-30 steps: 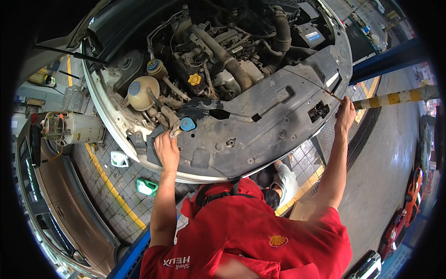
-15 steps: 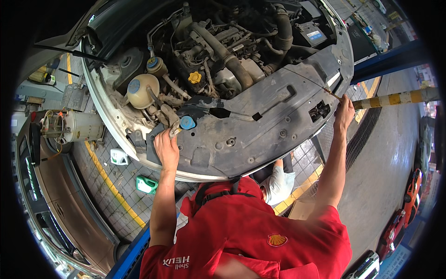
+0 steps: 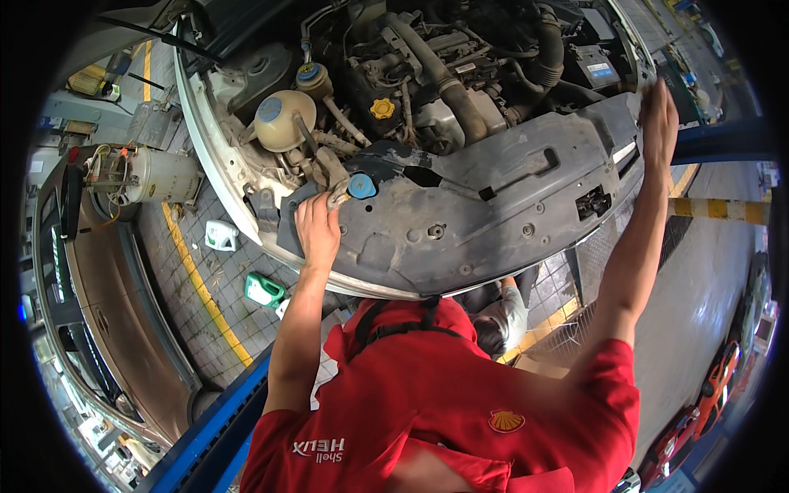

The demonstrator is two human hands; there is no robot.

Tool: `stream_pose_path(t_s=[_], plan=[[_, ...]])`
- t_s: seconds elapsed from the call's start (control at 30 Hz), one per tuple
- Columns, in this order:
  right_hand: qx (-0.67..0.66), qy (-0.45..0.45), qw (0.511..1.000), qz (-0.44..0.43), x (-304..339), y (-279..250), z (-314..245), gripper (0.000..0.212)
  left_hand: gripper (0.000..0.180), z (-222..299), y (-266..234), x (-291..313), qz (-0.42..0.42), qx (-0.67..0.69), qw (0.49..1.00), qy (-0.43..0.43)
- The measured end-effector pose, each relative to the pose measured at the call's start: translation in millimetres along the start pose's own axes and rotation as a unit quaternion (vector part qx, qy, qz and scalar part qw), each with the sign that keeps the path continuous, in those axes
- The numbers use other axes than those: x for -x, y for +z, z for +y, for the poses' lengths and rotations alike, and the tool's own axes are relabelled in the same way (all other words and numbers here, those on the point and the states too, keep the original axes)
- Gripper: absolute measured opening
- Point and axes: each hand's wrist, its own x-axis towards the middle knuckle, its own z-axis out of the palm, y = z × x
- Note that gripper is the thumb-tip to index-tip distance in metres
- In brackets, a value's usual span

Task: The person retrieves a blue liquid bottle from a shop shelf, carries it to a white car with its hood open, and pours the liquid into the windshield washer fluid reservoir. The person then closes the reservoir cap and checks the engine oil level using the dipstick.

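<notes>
My left hand [image 3: 318, 228] rests at the left front of a white car's engine bay, fingers curled around something greyish beside the blue cap [image 3: 362, 186]. What it grips I cannot make out. My right hand [image 3: 660, 123] is raised over the far right front corner of the bay, smeared by motion. Its fingers do not show clearly, nor does anything in them. Between my hands spreads the dusty black plastic front cover [image 3: 526, 185]. Behind the left hand stand a cream coolant tank [image 3: 284, 123] and a yellow oil filler cap [image 3: 381, 108].
A battery [image 3: 596, 70] sits at the back right of the bay. Below the bumper, another person [image 3: 503, 320] crouches. On the left floor are a green jug [image 3: 265, 289] and a white jug [image 3: 220, 236]. A yellow-and-black striped bar [image 3: 723, 210] lies to the right.
My right hand has moved up and away from the cover's right front edge. The thin rod it held is no longer clearly seen. My left hand stays by the blue cap; the whole view has shifted.
</notes>
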Motion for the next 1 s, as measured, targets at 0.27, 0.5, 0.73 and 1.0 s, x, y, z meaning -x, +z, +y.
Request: stream_pose_path(t_s=[0.27,0.5,0.73,1.0], plan=[[0.106,0.076,0.967,-0.218,-123.8,146.6,-48.9,0.053,0.034,2.6,-1.2,-0.4,0.005,0.0,1.0,-0.011],[0.073,0.217,0.915,-0.332,-102.7,278.2,62.9,0.047,0.038,3.6,-2.9,-0.4,0.005,0.008,1.0,-0.019],[0.134,0.348,0.856,-0.358,-53.6,324.0,159.3,0.043,0.038,5.6,-6.2,-3.6,0.006,0.022,1.0,-0.014],[0.054,0.338,0.863,-0.37,-51.6,335.4,183.5,0.049,0.038,3.7,-4.7,-1.3,-0.006,0.004,1.0,-0.02]])
